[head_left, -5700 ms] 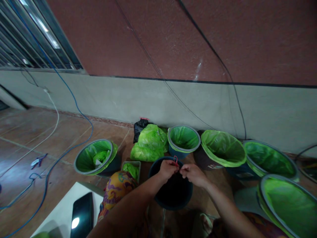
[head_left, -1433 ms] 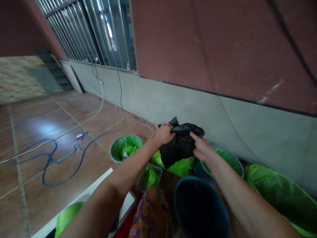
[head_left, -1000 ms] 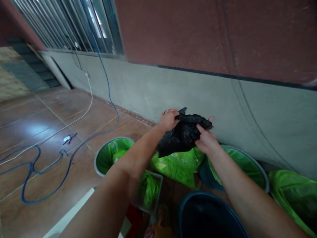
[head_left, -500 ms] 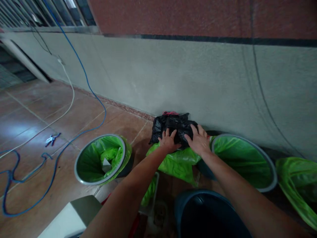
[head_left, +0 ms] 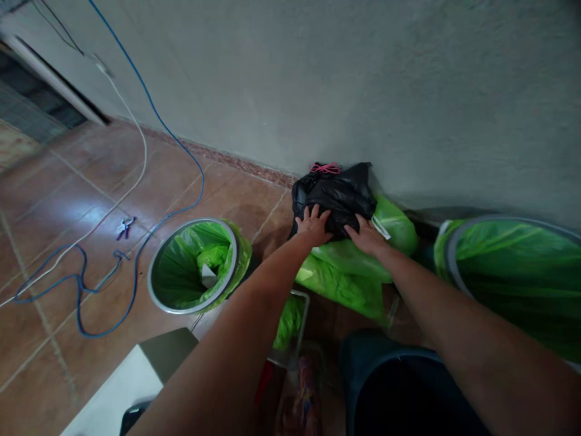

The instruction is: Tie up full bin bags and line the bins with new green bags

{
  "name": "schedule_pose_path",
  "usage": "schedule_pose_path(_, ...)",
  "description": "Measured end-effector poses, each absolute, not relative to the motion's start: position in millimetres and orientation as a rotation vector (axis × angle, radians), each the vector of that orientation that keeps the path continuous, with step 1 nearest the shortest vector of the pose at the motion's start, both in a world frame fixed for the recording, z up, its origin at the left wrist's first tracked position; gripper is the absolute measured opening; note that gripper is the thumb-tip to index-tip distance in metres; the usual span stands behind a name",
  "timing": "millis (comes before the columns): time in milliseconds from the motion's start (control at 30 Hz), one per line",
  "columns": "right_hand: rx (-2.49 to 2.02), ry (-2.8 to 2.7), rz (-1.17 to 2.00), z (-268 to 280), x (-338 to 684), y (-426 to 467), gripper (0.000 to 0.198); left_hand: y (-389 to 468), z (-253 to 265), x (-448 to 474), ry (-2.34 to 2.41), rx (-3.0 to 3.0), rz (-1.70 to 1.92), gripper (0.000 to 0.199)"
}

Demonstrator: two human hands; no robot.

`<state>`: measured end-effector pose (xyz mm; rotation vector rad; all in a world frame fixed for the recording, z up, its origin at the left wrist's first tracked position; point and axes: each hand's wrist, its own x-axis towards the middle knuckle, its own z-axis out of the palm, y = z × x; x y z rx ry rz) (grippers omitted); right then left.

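Observation:
Against the wall lies a black plastic bag (head_left: 338, 197), with a pink string (head_left: 325, 168) on its top. Both my hands press on its near side. My left hand (head_left: 313, 227) rests there with fingers spread. Flat on the right part of the bag is my right hand (head_left: 365, 233), its fingers apart; a white strip (head_left: 380, 227) lies beside it. Bright green plastic bags (head_left: 340, 287) spread out beneath the black bag and my hands. What lies inside the black bag is hidden.
A green-lined bin (head_left: 194, 266) stands to the left, another green-lined bin (head_left: 517, 278) to the right. In front is a dark blue bin (head_left: 408, 387). A white box (head_left: 131, 381) sits lower left. A blue cable (head_left: 136, 284) and clips (head_left: 126, 227) lie on the tiles.
The view has tilted down and shifted left. The black bag looks flatter, and more green plastic with a white strip now shows at its right. Both hands stay on the bag.

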<state>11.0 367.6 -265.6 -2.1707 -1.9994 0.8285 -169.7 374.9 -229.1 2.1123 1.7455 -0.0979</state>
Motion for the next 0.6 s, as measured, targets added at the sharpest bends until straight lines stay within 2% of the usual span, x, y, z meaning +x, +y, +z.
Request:
schedule_pose_path(167, -2.132, -2.001, 0.843, -238.5, 19.2, 359.0, 0.078, 356.6, -202.1, -190.8, 1.789, 1.966, 0.299, 0.073)
schedule_pose_path(300, -2.051, -2.024, 0.619, -200.9, 14.2, 329.6, 0.077, 281.4, -194.4, -196.9, 2.085, 1.479, 0.616, 0.047)
schedule_pose_path(400, -1.921, -2.032, 0.556, -181.7, 1.0, 294.1, 0.070, 201.2, -212.0, -200.6, 2.325, 1.040, 0.418, 0.037)
schedule_pose_path(533, -1.796, -1.993, 0.718, -171.3, -16.0, 233.1, 0.061, 120.0, -245.2, -213.3, 2.409, 0.773, 0.048, 0.054)
schedule_pose_path(600, -1.736, -1.977, 0.810, -165.1, -19.6, 203.8, 0.054, 103.8, -252.2, -221.7, 2.318, 0.760, 0.030, 0.039)
